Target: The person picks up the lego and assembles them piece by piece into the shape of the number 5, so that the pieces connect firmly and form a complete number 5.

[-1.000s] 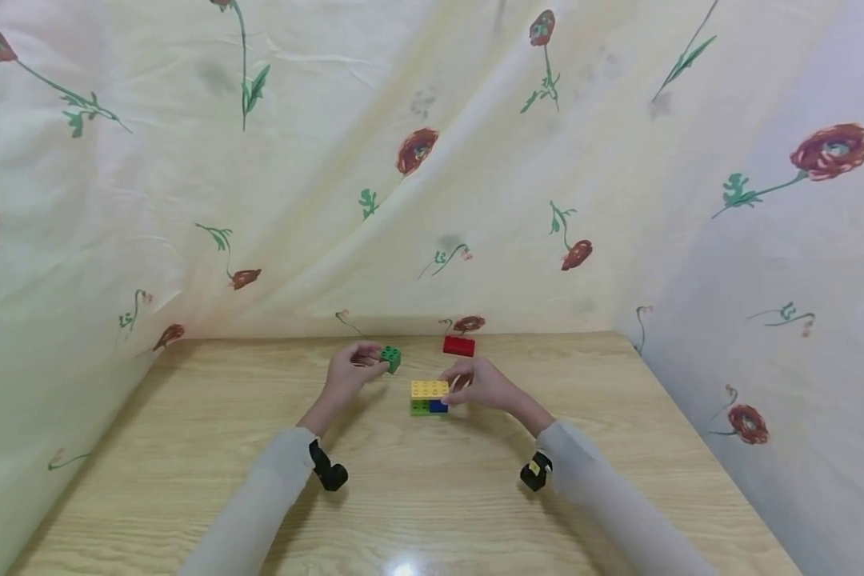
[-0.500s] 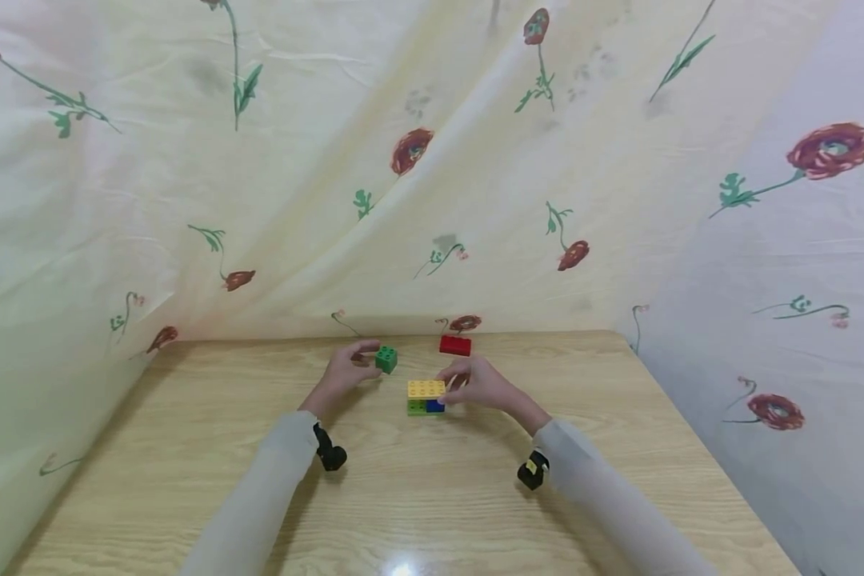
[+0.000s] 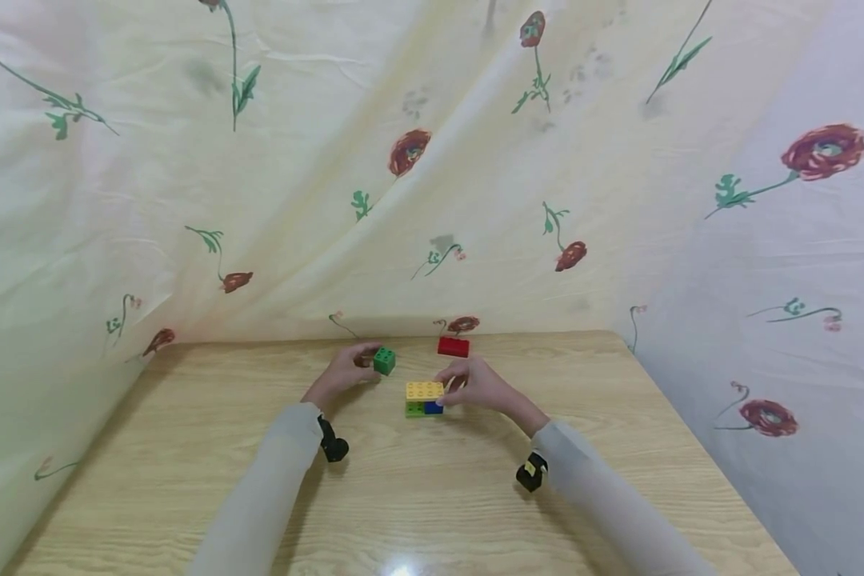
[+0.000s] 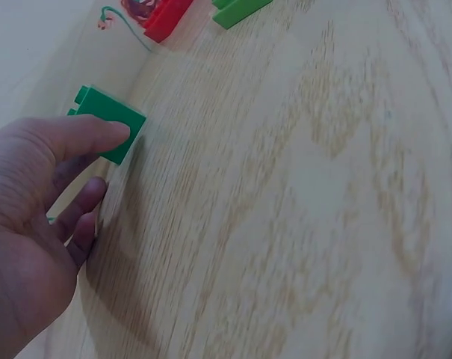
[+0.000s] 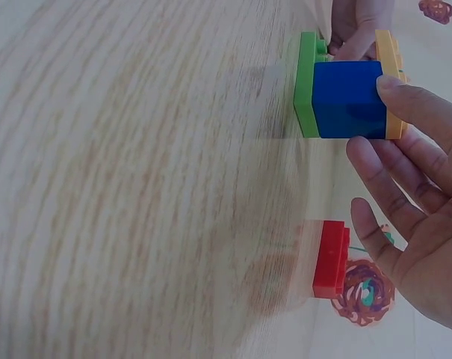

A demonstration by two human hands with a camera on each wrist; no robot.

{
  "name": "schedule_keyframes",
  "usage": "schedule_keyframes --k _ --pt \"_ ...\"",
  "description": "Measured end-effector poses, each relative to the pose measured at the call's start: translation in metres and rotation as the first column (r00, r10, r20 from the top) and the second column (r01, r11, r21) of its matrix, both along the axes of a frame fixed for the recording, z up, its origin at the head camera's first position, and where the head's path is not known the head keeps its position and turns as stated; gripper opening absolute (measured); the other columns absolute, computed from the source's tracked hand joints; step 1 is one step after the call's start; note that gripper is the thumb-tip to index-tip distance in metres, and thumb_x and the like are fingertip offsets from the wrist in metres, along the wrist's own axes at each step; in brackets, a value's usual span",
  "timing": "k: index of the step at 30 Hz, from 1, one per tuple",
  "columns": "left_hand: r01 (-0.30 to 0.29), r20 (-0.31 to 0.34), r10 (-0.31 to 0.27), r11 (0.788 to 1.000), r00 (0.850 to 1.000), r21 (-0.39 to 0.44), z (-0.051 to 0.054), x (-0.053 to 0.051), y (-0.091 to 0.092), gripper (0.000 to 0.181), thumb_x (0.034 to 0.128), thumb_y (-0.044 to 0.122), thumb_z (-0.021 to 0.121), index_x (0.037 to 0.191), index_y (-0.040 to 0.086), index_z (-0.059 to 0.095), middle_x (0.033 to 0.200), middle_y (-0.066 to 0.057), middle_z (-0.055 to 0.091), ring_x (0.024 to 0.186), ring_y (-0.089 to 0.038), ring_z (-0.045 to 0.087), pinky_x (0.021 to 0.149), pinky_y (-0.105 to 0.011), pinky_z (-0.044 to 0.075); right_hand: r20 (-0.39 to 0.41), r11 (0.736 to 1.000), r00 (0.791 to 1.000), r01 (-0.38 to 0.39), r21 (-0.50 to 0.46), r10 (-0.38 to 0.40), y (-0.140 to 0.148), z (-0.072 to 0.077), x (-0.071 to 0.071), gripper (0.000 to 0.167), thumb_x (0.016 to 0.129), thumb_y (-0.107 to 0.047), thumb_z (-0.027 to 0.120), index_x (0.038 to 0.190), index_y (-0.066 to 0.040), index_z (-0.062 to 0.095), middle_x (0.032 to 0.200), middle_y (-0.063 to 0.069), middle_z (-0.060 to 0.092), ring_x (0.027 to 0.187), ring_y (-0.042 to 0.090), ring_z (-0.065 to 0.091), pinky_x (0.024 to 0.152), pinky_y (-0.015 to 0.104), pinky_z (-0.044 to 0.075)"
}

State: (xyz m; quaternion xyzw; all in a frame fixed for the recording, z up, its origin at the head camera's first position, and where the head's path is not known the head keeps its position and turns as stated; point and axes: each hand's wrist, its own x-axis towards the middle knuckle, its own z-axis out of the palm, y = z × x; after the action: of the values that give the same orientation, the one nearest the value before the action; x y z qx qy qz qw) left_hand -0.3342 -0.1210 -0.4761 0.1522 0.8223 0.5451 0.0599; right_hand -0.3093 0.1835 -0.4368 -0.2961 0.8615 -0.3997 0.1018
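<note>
In the head view my left hand [image 3: 347,370] pinches a small green toy brick [image 3: 385,361] between thumb and fingers. The left wrist view shows the thumb flat against one face of this green brick [image 4: 106,123], close to the tabletop. My right hand [image 3: 478,384] grips a small brick stack at its right end. A yellow brick [image 3: 423,390] forms its top, with a blue brick [image 5: 349,99] beneath at the right and a light green plate [image 5: 305,86] at the bottom. The right thumb rests on the yellow and blue bricks' edges; some fingers are behind the stack.
A red brick [image 3: 454,346] lies behind the stack, near the back edge of the wooden table [image 3: 418,496]. Flower-patterned cloth [image 3: 317,176] hangs behind the table and along its sides. Each wrist carries a small black camera.
My left wrist has shifted a little forward and turned slightly, while the green brick stays at about the same spot. The right hand and the stack look unmoved; the head view has shifted slightly.
</note>
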Motion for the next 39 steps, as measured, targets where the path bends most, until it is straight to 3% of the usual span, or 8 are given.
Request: schedule_keyframes --k 3,6,12,20,27,39 --pt "-0.005 -0.025 0.004 1.000 1.000 -0.013 -0.002 0.000 0.000 0.059 0.0883 -0.006 0.069 0.144 -0.011 0.048 0.139 -0.033 0.056 0.116 -0.046 0.057 0.087 -0.030 0.047 0.004 1.000 1.000 -0.004 -0.003 0.004 -0.001 -0.001 0.001 0.030 0.083 -0.013 0.085 0.111 -0.003 0.077 0.101 0.011 0.071 0.085 0.019 0.069 0.074 0.025 0.055" --pt "-0.027 -0.042 0.026 0.999 0.999 -0.027 -0.004 0.003 0.001 0.056 0.0879 -0.004 0.071 0.141 -0.007 0.054 0.134 -0.028 0.061 0.113 -0.039 0.059 0.086 -0.028 0.046 0.012 1.000 1.000 -0.002 -0.001 0.002 -0.003 -0.001 0.002 0.030 0.083 -0.013 0.085 0.110 -0.003 0.078 0.100 0.010 0.071 0.085 0.021 0.069 0.075 0.025 0.055" --pt "-0.069 -0.031 0.068 0.997 0.997 -0.032 -0.008 0.007 0.002 0.053 0.0829 -0.004 0.075 0.134 -0.002 0.062 0.123 -0.021 0.067 0.107 -0.031 0.060 0.086 -0.029 0.046 0.008 1.000 1.000 -0.007 0.012 0.007 -0.002 -0.004 0.001 0.031 0.084 -0.014 0.084 0.112 -0.004 0.077 0.101 0.010 0.072 0.085 0.018 0.069 0.075 0.025 0.055" --pt "-0.069 -0.041 0.068 0.997 0.997 -0.021 -0.014 0.012 0.001 0.048 0.0820 0.000 0.078 0.129 -0.003 0.066 0.118 -0.019 0.070 0.106 -0.027 0.060 0.089 -0.029 0.046 0.003 1.000 1.000 -0.018 0.011 0.018 -0.002 -0.005 0.001 0.031 0.084 -0.014 0.084 0.112 -0.003 0.077 0.101 0.011 0.071 0.086 0.018 0.069 0.074 0.026 0.055" --pt "-0.089 0.003 0.089 0.996 0.996 -0.005 -0.018 0.015 -0.002 0.047 0.0818 0.001 0.078 0.126 -0.006 0.067 0.118 -0.021 0.070 0.104 -0.026 0.060 0.089 -0.029 0.047 -0.008 0.999 1.000 -0.021 0.033 0.022 -0.004 -0.004 0.000 0.032 0.084 -0.015 0.084 0.112 -0.004 0.077 0.100 0.009 0.071 0.085 0.016 0.069 0.074 0.024 0.054" --pt "-0.093 -0.009 0.093 0.996 0.996 0.002 -0.011 0.011 0.000 0.044 0.0831 0.002 0.080 0.126 -0.001 0.069 0.120 -0.017 0.071 0.107 -0.027 0.065 0.095 -0.037 0.052 -0.006 0.999 1.000 -0.012 0.043 0.013 -0.001 0.005 -0.003 0.033 0.083 -0.013 0.084 0.113 -0.002 0.076 0.104 0.011 0.073 0.086 0.017 0.069 0.075 0.027 0.056"
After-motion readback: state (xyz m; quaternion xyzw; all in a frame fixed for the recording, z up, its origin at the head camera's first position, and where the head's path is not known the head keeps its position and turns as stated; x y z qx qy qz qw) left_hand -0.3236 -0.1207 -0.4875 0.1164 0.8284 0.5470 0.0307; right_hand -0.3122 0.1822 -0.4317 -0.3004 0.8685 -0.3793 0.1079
